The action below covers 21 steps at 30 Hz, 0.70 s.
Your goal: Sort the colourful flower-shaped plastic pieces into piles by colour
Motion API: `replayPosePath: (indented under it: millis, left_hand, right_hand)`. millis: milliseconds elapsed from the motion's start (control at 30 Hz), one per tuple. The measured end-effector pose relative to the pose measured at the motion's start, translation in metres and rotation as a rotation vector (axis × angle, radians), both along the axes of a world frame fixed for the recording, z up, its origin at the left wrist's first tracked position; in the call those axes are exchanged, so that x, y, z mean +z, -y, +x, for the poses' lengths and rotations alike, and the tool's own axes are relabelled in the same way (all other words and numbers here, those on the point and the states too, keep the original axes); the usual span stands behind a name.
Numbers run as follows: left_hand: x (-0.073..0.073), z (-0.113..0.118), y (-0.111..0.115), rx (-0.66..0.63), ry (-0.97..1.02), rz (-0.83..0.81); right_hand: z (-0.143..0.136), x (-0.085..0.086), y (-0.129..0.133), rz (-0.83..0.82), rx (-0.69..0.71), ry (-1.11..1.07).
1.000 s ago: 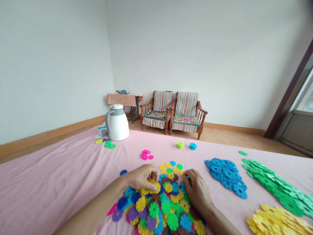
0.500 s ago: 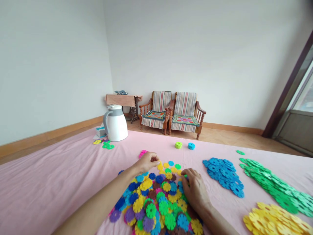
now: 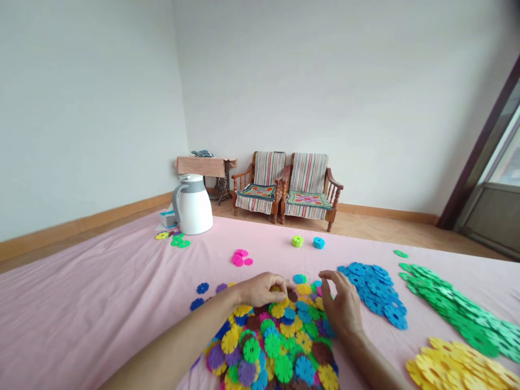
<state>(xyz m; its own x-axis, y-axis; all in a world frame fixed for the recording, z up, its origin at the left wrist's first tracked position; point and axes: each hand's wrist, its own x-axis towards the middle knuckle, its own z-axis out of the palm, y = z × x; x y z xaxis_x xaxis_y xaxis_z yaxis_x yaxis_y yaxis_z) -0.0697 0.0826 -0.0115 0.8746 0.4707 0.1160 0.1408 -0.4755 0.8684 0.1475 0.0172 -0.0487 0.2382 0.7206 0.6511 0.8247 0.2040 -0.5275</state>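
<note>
A mixed heap of notched plastic flower discs in several colours lies in front of me on the pink cloth. My left hand rests over its far left part, fingers bent forward with a gap between thumb and forefinger. Its fingertips reach a brown disc; whether they touch it is unclear. My right hand is at the heap's right side, thumb and fingers apart, with nothing visible in it. Beyond the left hand sits a small cluster of pink discs. Loose dark blue discs lie left of the heap.
To the right are piles of blue discs, green discs and yellow discs. Farther back stand a lime stack and a blue stack. A white jug stands at the back left, near several green discs.
My left hand has moved right and nearer, uncovering the pink cluster. My right hand has shifted right and spread its fingers. Discs at the heap's far edge have been pulled closer.
</note>
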Motion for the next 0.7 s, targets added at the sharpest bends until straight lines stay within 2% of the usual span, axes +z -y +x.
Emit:
replayPosePath:
  millis: [100, 167, 233, 333, 433, 567, 633, 700]
  left_hand:
    - [0.007, -0.005, 0.007, -0.037, -0.004, -0.098]
    - [0.01, -0.007, 0.001, -0.007, -0.008, -0.181]
    - [0.01, -0.006, -0.014, 0.163, -0.025, -0.165]
    - [0.002, -0.001, -0.044, 0.527, -0.09, -0.013]
    - [-0.011, 0.006, -0.067, 0.691, -0.117, 0.035]
    - [-0.021, 0.008, -0.074, 0.806, -0.139, 0.066]
    - [-0.018, 0.003, -0.069, 0.813, -0.141, 0.09]
    - [-0.01, -0.006, -0.061, 0.765, -0.151, 0.099]
  right_hand:
    - [0.007, -0.005, -0.005, -0.037, -0.02, -0.108]
    - [0.009, -0.008, -0.007, -0.065, -0.024, -0.162]
    - [0.009, -0.009, -0.008, -0.084, -0.018, -0.188]
    - [0.008, -0.008, -0.007, -0.103, 0.0, -0.213]
    - [0.007, -0.004, -0.006, -0.131, -0.001, -0.238]
    - [0.005, 0.001, -0.004, -0.15, -0.01, -0.25]
    - [0.005, 0.002, -0.004, -0.165, -0.012, -0.248]
    - [0.005, 0.002, -0.004, -0.181, -0.011, -0.247]
